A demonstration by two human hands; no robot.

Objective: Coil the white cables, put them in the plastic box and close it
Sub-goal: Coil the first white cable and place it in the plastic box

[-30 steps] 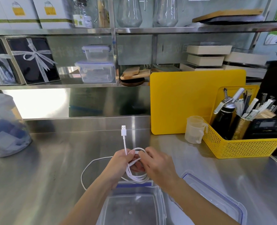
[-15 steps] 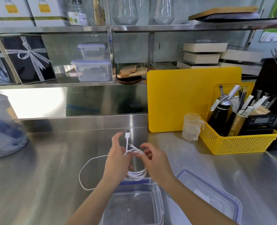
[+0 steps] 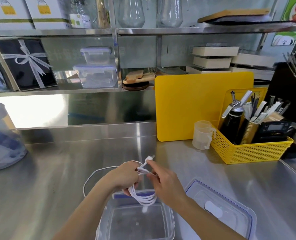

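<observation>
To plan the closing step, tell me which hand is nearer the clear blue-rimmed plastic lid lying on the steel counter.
Right. The right hand is just left of the clear plastic lid; the left hand, gripping the coiled white cable, sits farther left.

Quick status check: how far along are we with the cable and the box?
Done: most of the white cable hangs looped from the left hand above the open plastic box. In hand: the right hand pinches it near the plug end; a loose tail lies on the counter. Left: coil that tail, drop the bundle in, fit the lid lying beside the box.
</observation>
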